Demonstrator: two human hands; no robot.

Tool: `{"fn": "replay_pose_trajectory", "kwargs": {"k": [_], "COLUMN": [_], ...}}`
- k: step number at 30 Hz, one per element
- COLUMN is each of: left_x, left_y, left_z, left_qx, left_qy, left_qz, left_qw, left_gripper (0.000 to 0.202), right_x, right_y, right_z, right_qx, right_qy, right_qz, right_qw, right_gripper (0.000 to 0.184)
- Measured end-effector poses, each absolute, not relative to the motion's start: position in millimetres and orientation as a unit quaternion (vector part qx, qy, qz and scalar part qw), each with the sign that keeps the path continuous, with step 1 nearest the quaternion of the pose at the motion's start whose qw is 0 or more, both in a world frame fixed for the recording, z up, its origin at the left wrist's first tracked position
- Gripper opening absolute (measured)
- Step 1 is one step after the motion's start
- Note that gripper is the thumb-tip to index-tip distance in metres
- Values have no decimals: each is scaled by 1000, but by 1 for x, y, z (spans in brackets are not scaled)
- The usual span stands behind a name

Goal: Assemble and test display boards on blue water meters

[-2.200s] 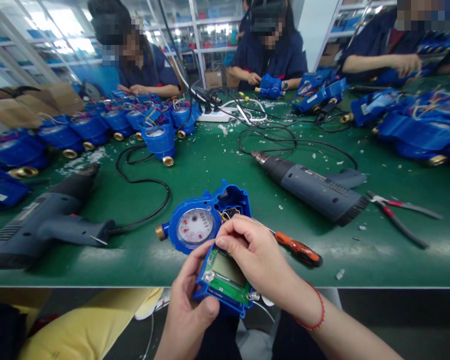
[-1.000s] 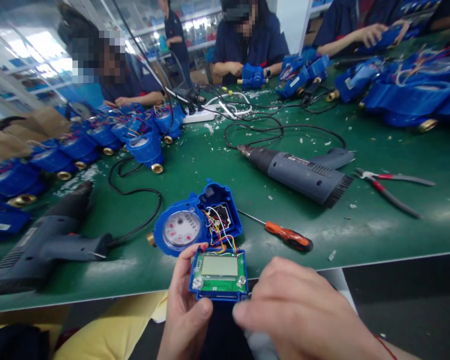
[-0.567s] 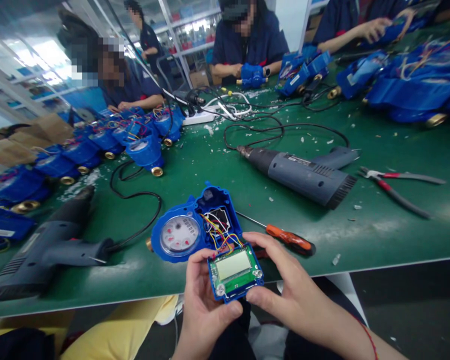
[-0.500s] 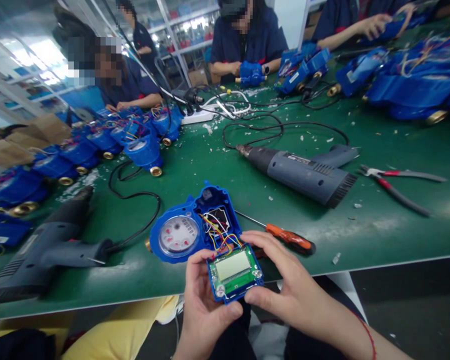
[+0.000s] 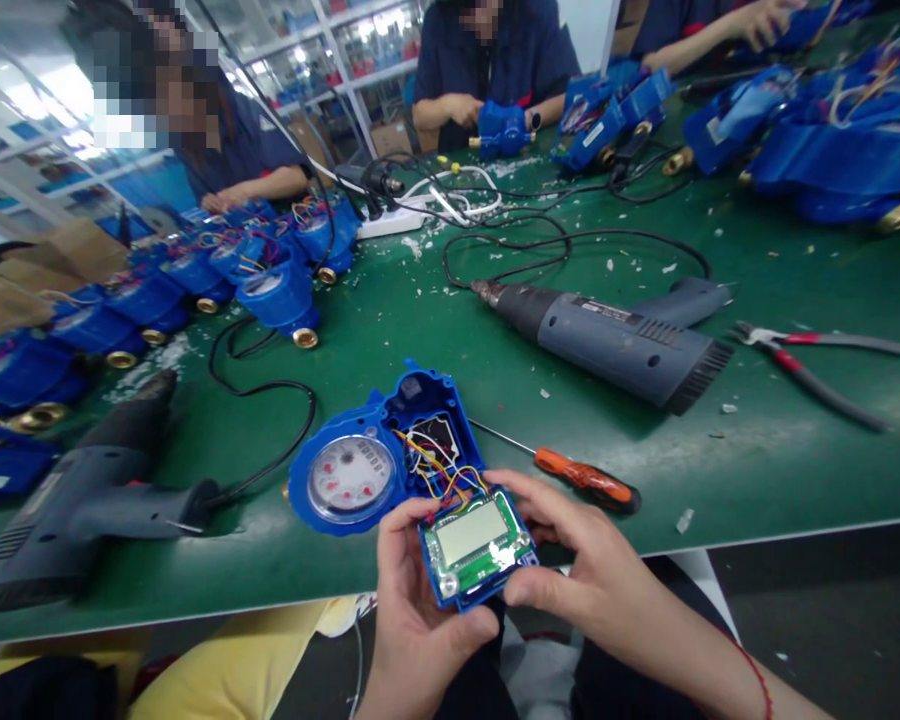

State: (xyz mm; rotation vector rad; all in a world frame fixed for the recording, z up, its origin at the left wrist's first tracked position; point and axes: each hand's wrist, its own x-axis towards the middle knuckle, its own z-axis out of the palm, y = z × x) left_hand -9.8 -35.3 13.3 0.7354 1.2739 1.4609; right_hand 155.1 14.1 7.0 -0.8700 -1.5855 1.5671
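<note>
The left hand (image 5: 420, 610) and right hand (image 5: 589, 570) hold a blue display module (image 5: 474, 548) by its 2 sides, fingers curled round its frame, above the front edge of the green workbench (image 5: 727, 470). It looks light but fragile (thin wires (image 5: 439, 468) tether it to the open water meter (image 5: 349, 480)), so the frame is the place to grip.

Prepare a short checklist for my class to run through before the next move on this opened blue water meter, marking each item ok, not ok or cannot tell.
Display board held by left hand and right hand: ok.
Coloured wires joining board to meter housing: ok.
Wires free of pinching: cannot tell.
Screwdriver lying within reach: ok.
Screen showing a reading: not ok, it appears blank.
</note>
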Motion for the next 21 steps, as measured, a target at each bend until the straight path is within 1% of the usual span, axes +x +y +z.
{"fn": "replay_pose_trajectory", "kwargs": {"k": [8, 14, 21], "left_x": [-8, -9, -8], "left_y": [-36, -37, -44], "left_z": [14, 13, 24], "left_qx": [309, 299, 270], "left_qy": [528, 530, 559], "left_qz": [613, 619, 608], "left_qw": [500, 497, 495], "left_gripper": [77, 76, 76], "right_x": [154, 153, 151], "right_y": [14, 11, 11], "right_z": [7, 7, 8], "right_qx": [-331, -349, -338], "right_qy": [-612, -629, -649], "right_qz": [606, 575, 558], "right_qw": [385, 390, 391], "right_gripper": [69, 74, 73]}}
